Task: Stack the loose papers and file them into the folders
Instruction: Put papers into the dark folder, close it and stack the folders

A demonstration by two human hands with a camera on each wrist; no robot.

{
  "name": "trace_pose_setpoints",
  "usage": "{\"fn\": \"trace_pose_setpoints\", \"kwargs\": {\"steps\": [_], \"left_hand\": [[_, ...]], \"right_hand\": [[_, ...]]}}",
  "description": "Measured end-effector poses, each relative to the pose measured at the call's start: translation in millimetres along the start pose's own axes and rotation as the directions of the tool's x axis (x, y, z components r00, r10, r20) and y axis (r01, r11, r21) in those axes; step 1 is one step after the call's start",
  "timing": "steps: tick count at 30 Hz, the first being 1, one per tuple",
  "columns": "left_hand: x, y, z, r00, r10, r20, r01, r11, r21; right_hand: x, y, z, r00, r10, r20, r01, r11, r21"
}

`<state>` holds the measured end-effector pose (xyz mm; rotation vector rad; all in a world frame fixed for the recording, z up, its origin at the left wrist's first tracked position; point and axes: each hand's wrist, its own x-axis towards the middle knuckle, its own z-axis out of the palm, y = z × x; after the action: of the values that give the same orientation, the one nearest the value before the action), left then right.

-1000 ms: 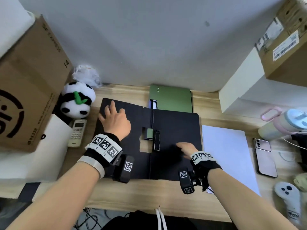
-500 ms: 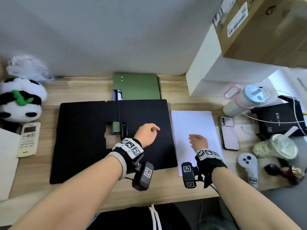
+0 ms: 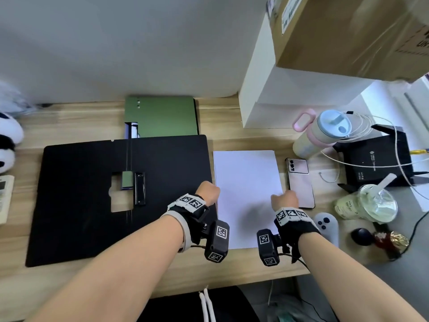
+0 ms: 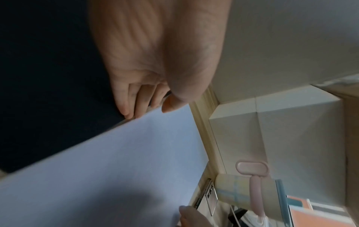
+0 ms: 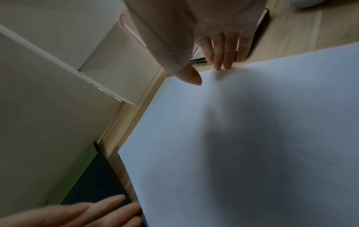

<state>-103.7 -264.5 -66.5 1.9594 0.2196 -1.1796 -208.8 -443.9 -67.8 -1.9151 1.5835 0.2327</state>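
Note:
A stack of white papers [image 3: 246,180] lies on the wooden desk [image 3: 232,268], just right of a black folder [image 3: 81,205] that is spread open flat with a black clip [image 3: 140,188] at its spine. A shut green folder [image 3: 162,117] lies behind the black one. My left hand [image 3: 210,191] is at the papers' left edge. The left wrist view shows this hand [image 4: 149,109] with fingertips against that edge and the thumb over the top sheet [image 4: 97,169]. At the right edge, my right hand [image 3: 284,198] [image 5: 208,73] has straight fingers on the edge and its thumb on the paper [image 5: 233,138].
A phone [image 3: 300,182] lies right beside the papers, close to my right fingers. Further right are a pink bottle [image 3: 322,133], a plastic cup [image 3: 366,203], a white controller [image 3: 327,228] and a black box [image 3: 376,159]. Boxes [image 3: 290,101] stand behind; a panda plush [image 3: 7,140] sits far left.
My left hand has moved right from the black folder to the papers' left edge. My right hand has shifted from the top of the papers to their right edge. The head view has turned right.

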Motion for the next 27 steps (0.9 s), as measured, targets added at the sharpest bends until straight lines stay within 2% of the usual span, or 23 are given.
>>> {"fn": "trace_pose_setpoints", "kwargs": {"steps": [1,5,8,9,11,14,16,19,23,25,27], "left_hand": [[3,-2,2,0.999,0.018,-0.039,-0.018,1.0,0.002],[-7,7,7,0.999,-0.03,-0.028,0.027,0.993,-0.117],[-8,9,9,0.999,-0.037,-0.014,0.035,0.991,-0.127],[-7,7,10,0.999,-0.041,-0.01,0.039,0.991,-0.126],[-8,4,10,0.997,-0.065,0.039,0.07,0.987,-0.143],[-9,2,7,0.993,-0.036,0.116,0.054,0.987,-0.152],[-10,5,1,0.99,0.044,0.131,-0.015,0.975,-0.221],[-11,11,-17,0.981,0.158,0.115,-0.098,0.907,-0.409],[-39,27,-62,0.954,0.295,0.053,-0.216,0.797,-0.563],[-50,30,-93,0.931,0.361,-0.059,-0.328,0.751,-0.573],[-59,26,-126,0.901,0.393,-0.185,-0.429,0.741,-0.517]], "right_hand": [[2,-1,2,1.0,0.004,0.022,-0.003,1.0,-0.024],[6,-4,1,0.984,0.091,0.154,-0.085,0.995,-0.046],[10,-2,1,0.954,0.056,0.295,-0.058,0.998,-0.005],[12,0,1,0.952,0.025,0.306,-0.04,0.998,0.044],[14,-1,1,0.967,-0.056,0.247,0.013,0.985,0.173],[10,-12,-13,0.961,-0.18,0.211,0.087,0.919,0.386],[3,-27,-29,0.926,-0.289,0.241,0.137,0.855,0.5],[-12,-54,-52,0.85,-0.444,0.284,0.179,0.749,0.638],[-43,-92,-64,0.757,-0.587,0.288,0.251,0.668,0.701],[-61,-111,-59,0.728,-0.628,0.274,0.274,0.634,0.723],[-78,-126,-46,0.709,-0.654,0.263,0.283,0.606,0.744]]}}
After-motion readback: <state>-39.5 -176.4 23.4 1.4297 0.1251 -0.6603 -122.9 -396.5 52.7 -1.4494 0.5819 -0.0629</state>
